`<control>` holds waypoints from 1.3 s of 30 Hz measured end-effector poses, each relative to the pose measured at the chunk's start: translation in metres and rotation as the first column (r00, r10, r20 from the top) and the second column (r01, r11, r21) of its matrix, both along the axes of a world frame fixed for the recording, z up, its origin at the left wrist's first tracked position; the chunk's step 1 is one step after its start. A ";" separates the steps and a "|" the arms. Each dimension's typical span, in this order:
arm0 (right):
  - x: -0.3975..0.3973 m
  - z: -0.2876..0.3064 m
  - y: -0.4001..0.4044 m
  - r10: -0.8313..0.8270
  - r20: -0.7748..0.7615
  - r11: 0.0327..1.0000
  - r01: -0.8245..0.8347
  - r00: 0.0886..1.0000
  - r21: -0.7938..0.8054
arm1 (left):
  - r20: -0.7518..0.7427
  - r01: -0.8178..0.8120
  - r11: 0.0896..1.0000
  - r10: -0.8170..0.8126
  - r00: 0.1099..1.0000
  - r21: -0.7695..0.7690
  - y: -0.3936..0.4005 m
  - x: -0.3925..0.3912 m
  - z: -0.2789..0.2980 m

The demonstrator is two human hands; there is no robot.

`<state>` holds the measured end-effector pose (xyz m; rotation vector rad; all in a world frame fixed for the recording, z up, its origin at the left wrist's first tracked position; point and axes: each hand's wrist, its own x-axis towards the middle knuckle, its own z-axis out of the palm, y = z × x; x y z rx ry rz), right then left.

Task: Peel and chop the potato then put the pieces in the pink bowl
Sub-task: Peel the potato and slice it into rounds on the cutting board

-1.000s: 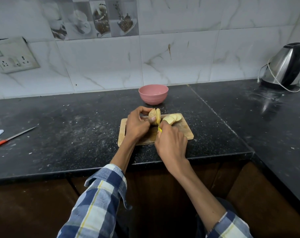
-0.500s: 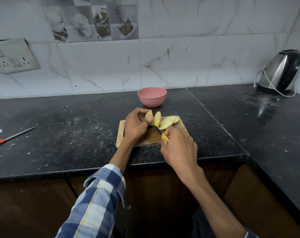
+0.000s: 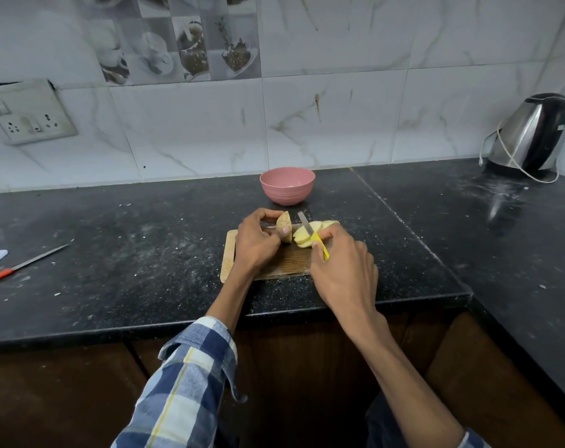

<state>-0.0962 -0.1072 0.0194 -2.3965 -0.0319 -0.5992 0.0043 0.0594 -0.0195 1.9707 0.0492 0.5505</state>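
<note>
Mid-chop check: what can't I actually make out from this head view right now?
- Knife handle: mostly inside the right hand.
- Potato end: the left hand covers its near side.
- Pink bowl: its bottom is hidden by the near rim.
- Orange-handled knife: cut off at the left edge.

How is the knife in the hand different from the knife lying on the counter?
The yellow-handled knife is held by the right hand over the cutting board; the orange-handled knife lies untouched far left on the counter. The orange one's blade looks longer. Both have slim metal blades.
</note>
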 end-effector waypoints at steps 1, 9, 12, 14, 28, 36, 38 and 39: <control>0.002 0.003 0.002 0.002 0.029 0.999 -0.002 1.000 -0.032 | -0.002 0.002 1.000 -0.002 1.000 -0.005 0.000 0.001 -0.001; 0.015 0.022 0.014 0.061 0.069 0.976 -0.045 0.996 -0.215 | 0.013 0.022 0.999 -0.021 1.000 -0.046 0.002 0.001 -0.001; 0.017 0.020 0.017 0.065 0.042 0.967 -0.052 0.997 -0.248 | 0.020 0.029 0.998 -0.029 0.999 -0.048 0.002 0.002 -0.003; 0.017 0.019 0.018 0.061 0.044 0.961 -0.047 0.997 -0.271 | 0.021 0.026 0.998 -0.025 0.999 -0.049 0.002 0.002 -0.003; 0.025 0.014 0.035 0.039 0.027 0.959 -0.030 0.999 -0.282 | 0.035 -0.019 1.000 0.019 0.999 -0.024 0.003 0.006 -0.005; 0.032 0.013 0.039 0.045 0.013 0.969 -0.041 0.999 -0.243 | 0.050 0.008 1.000 -0.008 0.999 -0.001 0.003 0.002 -0.002; 0.035 0.012 0.040 0.051 0.003 0.975 -0.049 0.999 -0.215 | 0.041 -0.022 1.000 0.022 0.999 -0.009 0.003 0.002 -0.002; 0.034 0.010 0.040 0.050 0.003 0.978 -0.048 0.999 -0.204 | 0.036 -0.029 1.000 0.029 0.999 -0.011 0.003 0.003 -0.002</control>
